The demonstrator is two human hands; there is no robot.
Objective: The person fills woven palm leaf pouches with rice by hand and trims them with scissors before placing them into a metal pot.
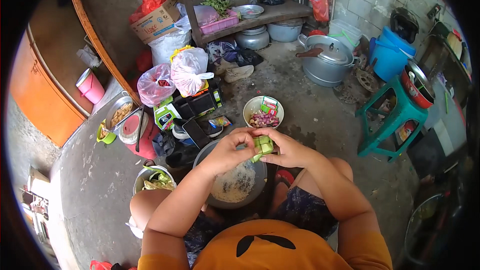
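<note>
Between both hands, above a grey basin (259, 191), is a small green woven palm-leaf pouch (263, 147). My left hand (233, 150) pinches its left side with thumb and fingers. My right hand (283, 148) holds it from the right, thumb below and fingers above. Pale rice-like grains (236, 183) lie in the basin between my knees. Just beyond my hands stands a white bowl (247, 107) with shallots (264, 119) and small green and red packets (269, 105). A bucket (139, 183) with green and yellowish leaf pieces (159, 180) is beside my left knee.
Shoes, a phone (195, 132) and a black crate (198, 101) with plastic bags lie left of the bowl. A large aluminium pot (326, 65) stands farther back, near a blue bucket (393, 54). At the right, a green plastic stool (397, 105) bears a red pan (412, 90).
</note>
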